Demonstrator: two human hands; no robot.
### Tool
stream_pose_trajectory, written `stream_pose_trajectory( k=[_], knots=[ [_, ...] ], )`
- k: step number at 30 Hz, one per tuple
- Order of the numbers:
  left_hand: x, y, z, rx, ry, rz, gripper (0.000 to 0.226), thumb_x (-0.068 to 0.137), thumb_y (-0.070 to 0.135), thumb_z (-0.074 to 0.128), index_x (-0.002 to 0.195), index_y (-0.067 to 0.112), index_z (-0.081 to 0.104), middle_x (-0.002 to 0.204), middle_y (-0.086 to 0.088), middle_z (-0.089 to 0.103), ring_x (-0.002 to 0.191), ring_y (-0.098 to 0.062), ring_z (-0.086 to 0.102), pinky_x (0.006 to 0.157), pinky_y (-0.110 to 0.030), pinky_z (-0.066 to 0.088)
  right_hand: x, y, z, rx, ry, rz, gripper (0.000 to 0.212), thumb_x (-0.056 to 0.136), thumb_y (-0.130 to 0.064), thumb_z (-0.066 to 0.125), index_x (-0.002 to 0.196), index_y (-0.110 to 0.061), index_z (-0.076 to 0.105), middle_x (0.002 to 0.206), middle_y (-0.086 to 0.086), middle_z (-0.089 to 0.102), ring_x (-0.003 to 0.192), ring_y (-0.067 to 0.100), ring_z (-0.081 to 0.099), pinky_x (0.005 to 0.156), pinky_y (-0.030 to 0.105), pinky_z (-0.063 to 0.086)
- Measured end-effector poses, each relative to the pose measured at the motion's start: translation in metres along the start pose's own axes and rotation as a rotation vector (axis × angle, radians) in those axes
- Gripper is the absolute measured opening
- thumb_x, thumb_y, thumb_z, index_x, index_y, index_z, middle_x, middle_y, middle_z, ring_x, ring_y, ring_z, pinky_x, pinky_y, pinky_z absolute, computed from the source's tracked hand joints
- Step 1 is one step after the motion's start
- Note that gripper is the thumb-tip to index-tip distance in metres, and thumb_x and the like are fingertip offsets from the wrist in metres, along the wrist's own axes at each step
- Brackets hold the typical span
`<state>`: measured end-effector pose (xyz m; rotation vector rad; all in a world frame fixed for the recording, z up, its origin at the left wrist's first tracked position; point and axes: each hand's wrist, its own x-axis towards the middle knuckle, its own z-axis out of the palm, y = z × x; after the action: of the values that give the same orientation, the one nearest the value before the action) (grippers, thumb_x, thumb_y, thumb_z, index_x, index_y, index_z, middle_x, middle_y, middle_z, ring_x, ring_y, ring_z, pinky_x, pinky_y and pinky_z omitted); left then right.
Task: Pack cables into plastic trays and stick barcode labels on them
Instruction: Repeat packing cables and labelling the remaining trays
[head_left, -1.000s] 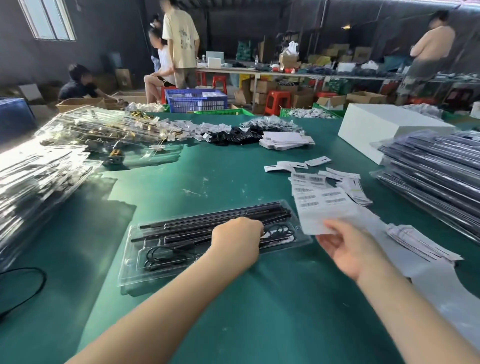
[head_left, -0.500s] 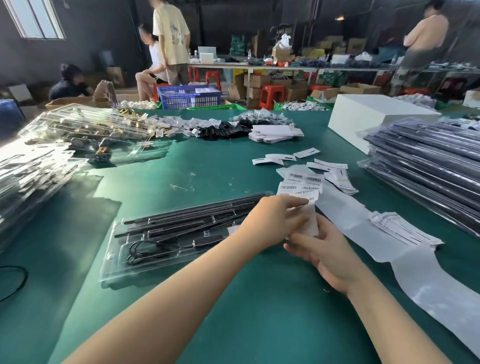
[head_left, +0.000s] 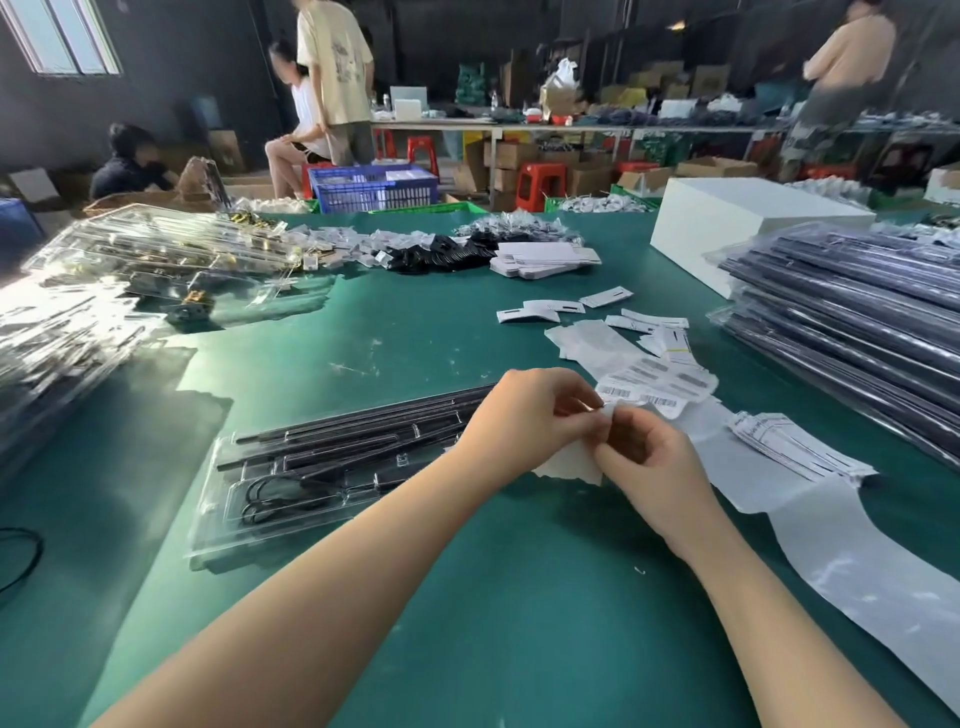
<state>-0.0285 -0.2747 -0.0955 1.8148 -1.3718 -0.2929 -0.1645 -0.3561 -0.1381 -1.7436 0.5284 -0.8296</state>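
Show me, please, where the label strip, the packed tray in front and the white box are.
label strip (head_left: 652, 387): head view, on a barcode label beyond both hands.
packed tray (head_left: 218, 512): head view, on its clear near-left rim.
white box (head_left: 748, 205): head view, on its top face.

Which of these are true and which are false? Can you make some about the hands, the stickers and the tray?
1. Both hands pinch the label strip. True: left hand and right hand meet on it.
2. The plastic tray holds black cables. True.
3. The table is red. False: it is green.
4. The left hand rests on the tray. False: it is at the strip.
5. The white box sits on the tray. False: it stands far right on the table.
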Motion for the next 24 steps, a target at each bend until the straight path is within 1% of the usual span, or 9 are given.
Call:
stream_pose_trajectory(
  k=[4,6,10,12,15,16,17,20,24],
  knots=[
    [0.0,0.003,-0.005,0.196,-0.071,0.054,0.018,0.083,0.042,0.07,0.095,0.028,0.072,0.092,0.014,0.072,0.09,-0.002,0.064,0.083,-0.032,0.053,-0.002,0.002,0.002,-0.077,0.099,0.02,0.014,0.079,-0.011,0.077,0.082,-0.021,0.068,0.079,-0.006,0.073,0.076,0.008,0.068,0.068,0.014,0.051],
    [0.001,0.006,-0.006,0.255,-0.078,0.078,0.019,0.085,0.043,0.067,0.097,0.029,0.072,0.093,0.014,0.072,0.092,-0.006,0.064,0.081,-0.033,0.052,-0.001,0.002,0.001,-0.072,0.135,0.033,0.014,0.077,-0.013,0.079,0.081,-0.018,0.067,0.077,-0.004,0.073,0.074,0.009,0.068,0.068,0.017,0.052],
    [0.004,0.008,-0.004,0.286,-0.06,0.107,0.021,0.088,0.041,0.065,0.103,0.029,0.073,0.097,0.012,0.073,0.093,-0.008,0.064,0.082,-0.033,0.052,-0.003,0.0,0.001,-0.01,0.101,0.029,0.024,0.075,-0.002,0.079,0.084,-0.013,0.059,0.072,0.002,0.069,0.068,0.011,0.065,0.063,0.018,0.051],
    [0.005,0.007,-0.002,0.221,-0.066,0.103,0.024,0.086,0.04,0.068,0.105,0.027,0.073,0.099,0.012,0.073,0.094,-0.004,0.064,0.085,-0.03,0.052,-0.003,-0.001,0.002,0.029,0.12,0.038,0.033,0.073,0.0,0.08,0.084,-0.015,0.051,0.07,0.004,0.068,0.063,0.01,0.061,0.06,0.018,0.048],
    [0.003,0.003,0.002,0.038,-0.074,0.074,0.032,0.08,0.036,0.075,0.11,0.025,0.07,0.103,0.011,0.072,0.095,0.003,0.064,0.087,-0.021,0.051,-0.003,-0.001,-0.001,0.073,0.188,0.075,0.043,0.072,-0.005,0.082,0.082,-0.019,0.042,0.08,0.017,0.07,0.067,0.02,0.059,0.068,0.032,0.049],
    [0.002,0.001,0.003,-0.014,-0.086,0.056,0.036,0.079,0.034,0.077,0.113,0.026,0.067,0.104,0.011,0.071,0.096,0.005,0.063,0.087,-0.018,0.051,-0.002,-0.001,-0.002,0.091,0.2,0.08,0.045,0.072,-0.006,0.081,0.083,-0.02,0.04,0.082,0.017,0.07,0.069,0.02,0.059,0.07,0.034,0.049],
    [0.001,-0.001,0.003,-0.045,-0.099,0.035,0.039,0.078,0.034,0.078,0.114,0.029,0.064,0.103,0.013,0.07,0.097,0.007,0.062,0.085,-0.017,0.052,-0.002,-0.001,-0.003,0.097,0.2,0.077,0.046,0.072,-0.006,0.081,0.083,-0.022,0.039,0.082,0.015,0.071,0.069,0.02,0.059,0.07,0.032,0.05],
    [0.0,-0.001,0.006,-0.007,-0.096,0.019,0.03,0.08,0.04,0.075,0.106,0.03,0.066,0.097,0.015,0.071,0.09,0.008,0.063,0.081,-0.018,0.052,-0.003,-0.001,-0.002,0.088,0.157,0.058,0.046,0.075,-0.009,0.08,0.08,-0.028,0.039,0.077,0.008,0.069,0.066,0.015,0.058,0.067,0.024,0.048],
    [-0.003,0.0,0.009,0.179,-0.051,0.113,0.021,0.086,0.047,0.065,0.097,0.031,0.073,0.087,0.013,0.072,0.077,-0.002,0.061,0.07,-0.019,0.049,-0.004,0.0,-0.002,0.03,0.151,0.031,0.048,0.075,-0.011,0.08,0.072,-0.036,0.038,0.068,0.001,0.066,0.062,0.015,0.055,0.07,0.032,0.049]
  ],
)
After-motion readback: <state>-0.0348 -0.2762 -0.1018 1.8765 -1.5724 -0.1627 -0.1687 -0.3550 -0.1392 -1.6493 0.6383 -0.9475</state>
